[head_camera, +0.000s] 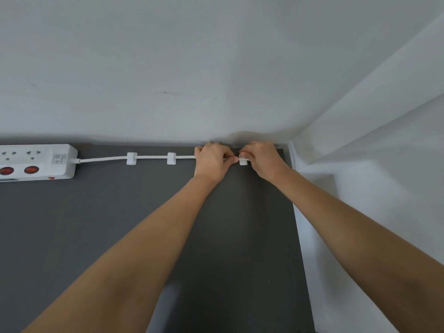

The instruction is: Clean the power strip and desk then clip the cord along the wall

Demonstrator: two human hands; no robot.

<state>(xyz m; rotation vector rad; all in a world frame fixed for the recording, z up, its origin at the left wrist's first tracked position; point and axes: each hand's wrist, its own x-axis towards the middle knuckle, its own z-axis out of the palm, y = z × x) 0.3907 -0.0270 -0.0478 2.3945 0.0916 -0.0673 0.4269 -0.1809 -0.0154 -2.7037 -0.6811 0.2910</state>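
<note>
A white power strip point(36, 162) with two red switches lies at the far left of the dark grey desk point(120, 224), by the wall. Its white cord point(103, 158) runs right along the desk's back edge through two white clips point(131, 158) point(171, 158). My left hand point(211, 161) pinches the cord just past the second clip. My right hand point(260, 158) holds a third white clip point(243, 161) against the desk, fingers closed over it. The cord beyond my hands is hidden.
A white wall point(192, 80) rises straight behind the desk. On the right, a white side wall or panel point(372, 176) runs along the desk's right edge, forming a tight corner near my right hand.
</note>
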